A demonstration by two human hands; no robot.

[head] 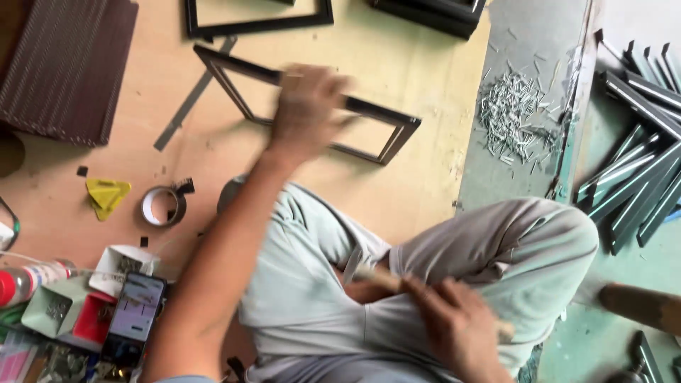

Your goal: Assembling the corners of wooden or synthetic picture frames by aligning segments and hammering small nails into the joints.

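1. I see a wide plywood floor board (397, 64) filling most of the view, with the person sitting on it, pale grey trousers (496, 255) folded across the lower middle.
2. A dark ribbed panel (67, 67) lies at the upper left corner, and a stack of dark moulding strips (638, 177) lies well apart on the green floor at the right.
3. The dark picture frame (383, 128) lies flat on the board, just ahead of the knees; two more dark frames sit at the top edge.
4. The left hand (305, 106) is clasped over the frame's upper rail (it is blurred, so I cannot tell how tight the fingers are).
5. The right hand (457, 330) is clenched around a wooden handle (376, 278) resting over the lap; its head is hidden.
6. A heap of small metal nails (514, 113) lies on the grey strip right of the frame.
7. A phone (135, 315) rests among small boxes at lower left.
8. A tape roll (163, 206) and a yellow triangular scrap (106, 193) lie near each other left of the knee.
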